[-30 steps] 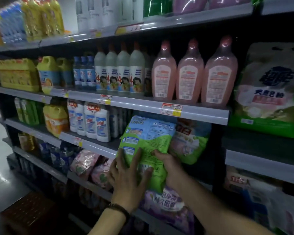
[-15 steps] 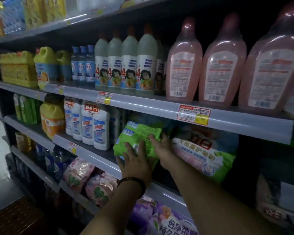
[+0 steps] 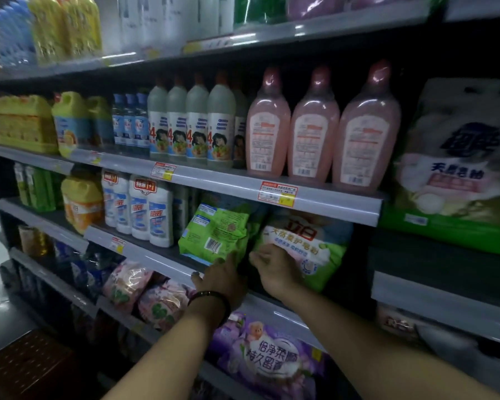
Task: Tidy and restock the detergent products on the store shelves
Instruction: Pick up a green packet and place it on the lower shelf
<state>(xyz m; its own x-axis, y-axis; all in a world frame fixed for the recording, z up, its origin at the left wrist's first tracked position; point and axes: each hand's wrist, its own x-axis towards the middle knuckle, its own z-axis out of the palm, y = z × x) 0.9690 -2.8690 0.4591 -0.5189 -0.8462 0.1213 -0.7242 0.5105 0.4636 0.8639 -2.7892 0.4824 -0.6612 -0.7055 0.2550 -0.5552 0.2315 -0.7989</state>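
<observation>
Pushed out of the two-handed hold, the green detergent bag (image 3: 214, 235) now stands upright on the shelf (image 3: 156, 259) just above the left hand (image 3: 223, 280), whose fairly straight fingers are pressed to its lower corner, seemingly to seat it. Beside it, the right hand (image 3: 274, 269) is curled against the white-and-green bag (image 3: 309, 249), likely to keep it clear; whether that bag is pinched cannot be told.

place: shop | tiered shelves (image 3: 329, 201) | price tags (image 3: 277, 192) on rails | identical bottles (image 3: 267, 125) in rows | detergent bags (image 3: 309, 241) stocked
</observation>
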